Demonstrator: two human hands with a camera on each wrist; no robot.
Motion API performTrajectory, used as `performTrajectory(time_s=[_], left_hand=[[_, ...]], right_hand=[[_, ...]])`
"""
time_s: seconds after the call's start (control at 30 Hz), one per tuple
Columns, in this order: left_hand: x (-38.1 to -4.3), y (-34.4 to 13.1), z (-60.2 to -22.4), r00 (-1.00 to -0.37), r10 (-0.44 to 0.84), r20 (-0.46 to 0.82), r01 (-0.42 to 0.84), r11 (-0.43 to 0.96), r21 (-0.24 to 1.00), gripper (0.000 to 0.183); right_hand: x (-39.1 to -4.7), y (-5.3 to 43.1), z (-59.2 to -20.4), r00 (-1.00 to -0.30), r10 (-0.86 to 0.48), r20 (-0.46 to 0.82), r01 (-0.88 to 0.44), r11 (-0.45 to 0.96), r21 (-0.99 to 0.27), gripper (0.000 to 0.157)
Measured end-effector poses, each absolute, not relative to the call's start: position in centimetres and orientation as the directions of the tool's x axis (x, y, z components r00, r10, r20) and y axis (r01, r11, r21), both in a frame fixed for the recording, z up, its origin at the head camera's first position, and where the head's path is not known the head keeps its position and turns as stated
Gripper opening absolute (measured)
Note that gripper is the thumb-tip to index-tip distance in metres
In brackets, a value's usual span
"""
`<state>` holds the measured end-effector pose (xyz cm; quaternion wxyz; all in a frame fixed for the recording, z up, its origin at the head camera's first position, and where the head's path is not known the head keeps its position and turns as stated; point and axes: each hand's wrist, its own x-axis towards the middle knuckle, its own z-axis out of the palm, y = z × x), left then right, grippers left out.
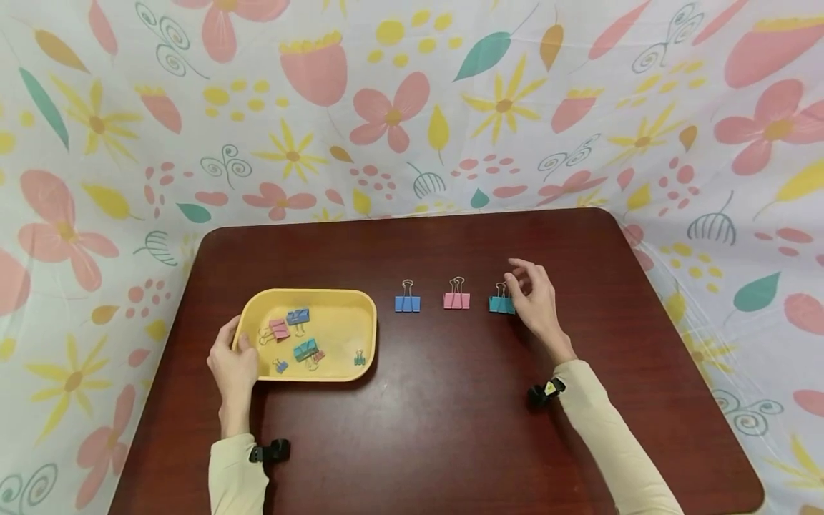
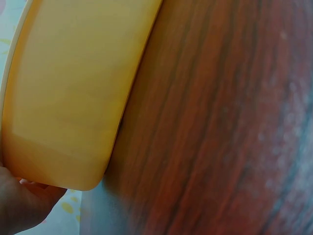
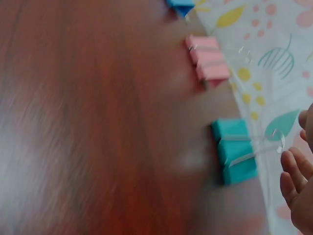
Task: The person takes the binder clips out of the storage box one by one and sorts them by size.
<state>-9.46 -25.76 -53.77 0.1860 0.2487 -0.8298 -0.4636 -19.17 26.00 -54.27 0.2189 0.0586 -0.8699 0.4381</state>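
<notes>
My left hand [image 1: 233, 366] grips the left end of a yellow tray [image 1: 344, 322], its thumb at the rim. The left wrist view shows the tray's outer wall [image 2: 83, 98] and part of that hand. On the table, a blue binder clip [image 1: 408, 305], a pink binder clip [image 1: 456, 301] and a teal binder clip [image 1: 499, 305] stand in a row with their wire handles pointing away. Beside the teal clip, my right hand [image 1: 536, 304] has loosely bent fingers. In the right wrist view those fingers [image 3: 288, 181] are close to the handles, without gripping them.
Inside the tray lie several binder clips, among them a larger blue clip [image 1: 298, 316], a pink clip [image 1: 279, 330], a teal clip [image 1: 305, 350] and a small green clip [image 1: 359, 358]. Floral cloth [image 1: 393, 179] borders the dark wooden table [image 1: 418, 443] at the back and sides.
</notes>
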Motion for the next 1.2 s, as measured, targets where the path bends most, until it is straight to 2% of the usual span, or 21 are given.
performTrajectory(time_s=[0.13, 0.5, 1.2], left_hand=[[-9.1, -25.8, -53.7, -0.807, -0.585, 0.079, -0.239, 0.446, 0.863, 0.039], [-8.5, -25.3, -53.7, -0.803, -0.594, 0.047, -0.279, 0.445, 0.851, 0.040], [-9.1, -25.4, -53.3, -0.811, -0.582, 0.060, -0.249, 0.436, 0.865, 0.040]], right_hand=[[-19.5, 23.9, -52.8, -0.883, 0.101, 0.459, -0.326, 0.572, -0.752, 0.028], [-20.2, 16.8, -48.2, -0.908, -0.048, 0.416, -0.377, 0.523, -0.764, 0.028], [-19.9, 5.0, -47.0, -0.844, -0.350, 0.406, -0.517, 0.327, -0.791, 0.027]])
